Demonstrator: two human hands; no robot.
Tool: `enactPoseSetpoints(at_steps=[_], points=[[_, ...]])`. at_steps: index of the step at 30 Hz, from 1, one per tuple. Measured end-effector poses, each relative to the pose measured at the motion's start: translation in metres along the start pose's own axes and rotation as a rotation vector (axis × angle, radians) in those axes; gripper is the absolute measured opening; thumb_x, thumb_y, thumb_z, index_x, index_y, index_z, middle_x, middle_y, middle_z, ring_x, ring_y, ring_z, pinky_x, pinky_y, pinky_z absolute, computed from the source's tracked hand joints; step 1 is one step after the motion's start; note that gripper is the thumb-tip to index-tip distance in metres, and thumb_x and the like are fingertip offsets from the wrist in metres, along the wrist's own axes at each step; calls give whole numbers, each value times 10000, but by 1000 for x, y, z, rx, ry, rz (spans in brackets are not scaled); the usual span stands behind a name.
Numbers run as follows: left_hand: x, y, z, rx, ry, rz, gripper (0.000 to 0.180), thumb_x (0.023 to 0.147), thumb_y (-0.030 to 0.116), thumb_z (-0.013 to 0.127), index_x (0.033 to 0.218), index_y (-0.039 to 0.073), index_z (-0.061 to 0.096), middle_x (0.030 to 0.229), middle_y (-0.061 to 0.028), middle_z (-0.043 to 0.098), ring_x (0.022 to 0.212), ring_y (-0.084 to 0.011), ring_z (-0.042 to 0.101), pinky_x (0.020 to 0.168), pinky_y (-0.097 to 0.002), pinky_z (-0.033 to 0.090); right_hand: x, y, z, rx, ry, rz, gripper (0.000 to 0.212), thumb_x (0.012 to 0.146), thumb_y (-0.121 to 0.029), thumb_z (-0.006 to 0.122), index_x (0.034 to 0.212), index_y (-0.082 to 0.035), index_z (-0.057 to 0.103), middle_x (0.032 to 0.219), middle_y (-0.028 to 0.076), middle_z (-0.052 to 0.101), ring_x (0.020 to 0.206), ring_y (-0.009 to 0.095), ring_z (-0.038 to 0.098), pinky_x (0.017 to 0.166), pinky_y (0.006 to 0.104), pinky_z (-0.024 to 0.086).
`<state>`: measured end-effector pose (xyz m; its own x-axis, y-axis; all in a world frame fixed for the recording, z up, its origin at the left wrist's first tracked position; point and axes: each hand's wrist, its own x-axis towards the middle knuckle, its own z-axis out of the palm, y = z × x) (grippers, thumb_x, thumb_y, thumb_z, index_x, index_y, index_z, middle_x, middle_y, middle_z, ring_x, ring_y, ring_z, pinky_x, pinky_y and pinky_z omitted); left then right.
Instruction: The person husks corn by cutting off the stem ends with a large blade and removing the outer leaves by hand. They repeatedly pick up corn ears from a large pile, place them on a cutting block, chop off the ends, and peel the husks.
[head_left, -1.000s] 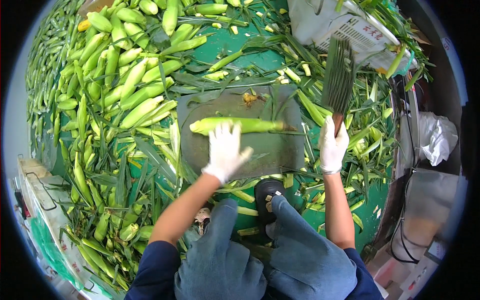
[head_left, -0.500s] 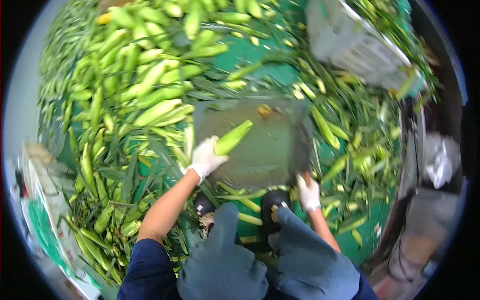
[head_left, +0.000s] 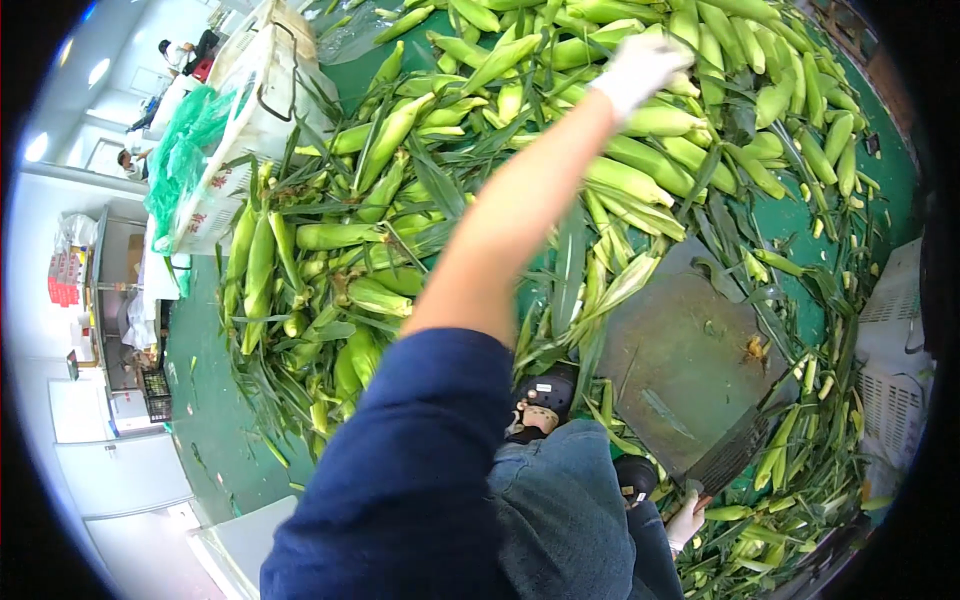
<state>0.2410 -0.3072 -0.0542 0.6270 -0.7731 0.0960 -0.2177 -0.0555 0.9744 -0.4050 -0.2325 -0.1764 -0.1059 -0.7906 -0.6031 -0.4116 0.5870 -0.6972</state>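
Note:
My left hand [head_left: 645, 72], in a white glove, reaches far forward onto a heap of green corn ears in husk [head_left: 640, 165]. Motion smears its fingers, so whether it grips an ear cannot be told. Low at the right, my right hand [head_left: 685, 522], also gloved, is closed round the brownish handle of a broad dark-bladed knife [head_left: 735, 450]. The blade lies along the near right edge of a dark flat cutting board [head_left: 655, 350]. On the board are a scrap of leaf and a small brownish-yellow bit [head_left: 755, 348].
Husked ears and long leaves [head_left: 370, 290] cover the green floor left of the board. Trimmings [head_left: 770, 540] lie along its right side. A white crate with green netting [head_left: 190, 165] stands at left, pale crates [head_left: 890, 400] at right. My shoes [head_left: 545, 395] are near the board. People [head_left: 185, 52] appear far off.
The view has swung left. My left hand, which held a corn ear over the board, has moved forward to the heap; that ear is no longer seen in it. My right hand keeps the knife.

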Motion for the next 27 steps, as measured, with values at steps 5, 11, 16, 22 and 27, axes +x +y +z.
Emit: enactPoseSetpoints(at_steps=[5,11,16,22,27], points=[[-229,-51,-199,1097,200,-320,335,881,315,517,940,6,632,901,-230,642,884,-385,612,789,-436,475,34,45,-30,-101,-49,-69,200,924,-198,583,1003,-17,611,739,-35,560,591,56,431,509,219,359],[-383,-85,-315,1789,-162,-747,536,747,178,662,1253,100,505,1162,-135,591,1100,-310,555,977,-503,375,15,32,-16,-59,-9,-87,127,921,-193,596,869,-82,560,602,-55,466,467,54,379,412,224,286],[-280,-41,-224,1303,-59,-159,633,682,372,772,1173,28,568,1117,-161,596,1038,-336,570,861,-388,470,12,40,-8,-173,57,-230,283,902,-159,589,1125,14,562,844,28,575,706,108,501,621,255,389],[-187,-23,72,705,-475,88,597,693,480,678,1052,16,570,983,-208,622,902,-383,598,794,-432,479,-25,21,40,-222,130,-307,275,858,-121,620,1067,56,592,1019,144,656,893,213,602,810,330,479],[-195,-47,177,1005,-951,-73,445,689,411,640,883,10,635,846,-200,663,800,-346,655,738,-410,512,-38,-73,47,-343,127,-398,259,861,-236,666,880,-3,555,675,104,515,628,160,433,593,322,426]])
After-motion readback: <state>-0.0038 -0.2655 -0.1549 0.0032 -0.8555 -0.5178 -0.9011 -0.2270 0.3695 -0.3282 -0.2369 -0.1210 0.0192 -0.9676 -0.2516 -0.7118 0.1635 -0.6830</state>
